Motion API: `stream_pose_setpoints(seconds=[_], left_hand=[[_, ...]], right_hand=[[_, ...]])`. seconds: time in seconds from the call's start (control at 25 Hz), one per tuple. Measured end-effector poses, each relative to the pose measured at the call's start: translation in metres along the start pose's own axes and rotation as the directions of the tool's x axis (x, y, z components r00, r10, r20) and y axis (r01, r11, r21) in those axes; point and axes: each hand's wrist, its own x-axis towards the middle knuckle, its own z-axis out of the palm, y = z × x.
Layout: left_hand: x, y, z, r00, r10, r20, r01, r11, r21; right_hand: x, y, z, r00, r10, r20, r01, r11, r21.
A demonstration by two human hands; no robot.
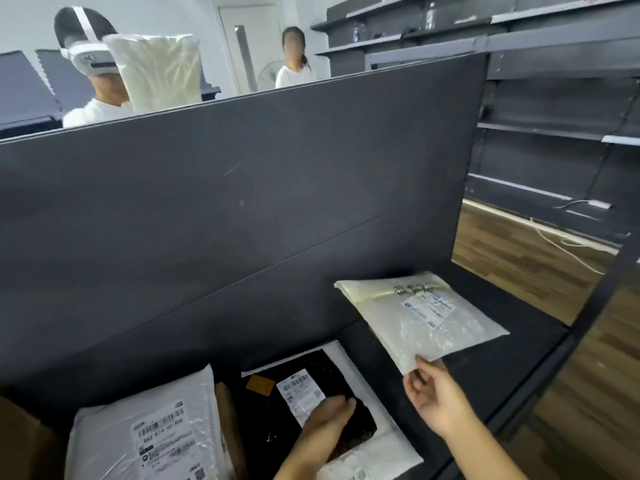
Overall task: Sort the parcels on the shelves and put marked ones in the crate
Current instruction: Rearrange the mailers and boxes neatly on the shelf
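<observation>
The right hand (433, 393) is pinching the near corner of the cream parcel (426, 317), which is extending away from it over the shelf (485, 375). The left hand (329, 420) is resting flat on the black parcel (256, 420). A white parcel (149, 427) is lying to its left. Sorting is probably still under way, and no crate is showing.

Left hand (329, 419) reaches in from the near edge, palm down, fingers straight and together, flat on the black parcel (263, 420). Right hand (434, 398), farther right, pinches the near corner of the cream parcel (433, 337); its bare forearm runs off near right.
</observation>
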Motion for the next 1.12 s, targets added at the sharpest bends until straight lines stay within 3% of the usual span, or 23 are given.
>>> stream_pose_setpoints(seconds=[0.08,0.16,0.24,0.36,0.48,0.64,0.68,0.76,0.88,0.96,1.04,1.12], left_hand=[[-0.003,0.016,0.004,0.997,-0.015,0.072,0.039,0.939,-0.340],[-0.006,0.027,0.004,0.995,0.022,0.098,0.041,0.799,-0.599],[-0.009,0.028,0.002,0.995,0.037,0.089,0.035,0.724,-0.689],[-0.024,0.013,-0.010,0.990,0.111,0.087,-0.027,0.753,-0.657],[-0.046,0.014,-0.038,0.986,0.164,0.010,-0.118,0.751,-0.650],[-0.080,0.005,-0.090,0.975,0.136,-0.176,-0.215,0.775,-0.594],[-0.086,0.000,-0.105,0.970,0.102,-0.220,-0.211,0.798,-0.565],[-0.090,-0.008,-0.128,0.962,0.075,-0.264,-0.202,0.843,-0.498],[-0.104,-0.027,-0.142,0.943,0.180,-0.279,-0.294,0.842,-0.452],[-0.121,-0.013,-0.135,0.952,0.174,-0.251,-0.277,0.840,-0.468],[-0.133,-0.008,-0.137,0.922,0.199,-0.331,-0.359,0.760,-0.542],[-0.136,-0.010,-0.145,0.884,0.211,-0.417,-0.422,0.743,-0.519]], right_hand=[[-0.024,0.035,-0.004,0.997,0.057,0.044,-0.056,0.998,-0.029],[-0.042,0.065,-0.007,0.993,0.095,0.073,-0.088,0.991,-0.097],[-0.052,0.085,-0.013,0.984,0.124,0.131,-0.105,0.984,-0.144],[-0.061,0.094,-0.020,0.974,0.113,0.198,-0.069,0.974,-0.218],[-0.071,0.072,-0.017,0.983,0.115,0.141,-0.102,0.990,-0.098],[-0.075,0.000,-0.011,0.988,-0.133,0.073,0.130,0.990,0.049],[-0.078,-0.015,-0.006,0.981,-0.164,0.109,0.164,0.986,0.000],[-0.083,-0.032,0.006,0.959,-0.143,0.247,0.215,0.931,-0.296],[-0.101,-0.030,0.039,0.915,0.014,0.403,0.286,0.681,-0.674],[-0.113,-0.022,0.057,0.906,-0.016,0.424,0.347,0.604,-0.718],[-0.121,-0.016,0.071,0.889,-0.062,0.453,0.398,0.593,-0.700],[-0.126,-0.009,0.082,0.872,-0.095,0.480,0.437,0.593,-0.676]])
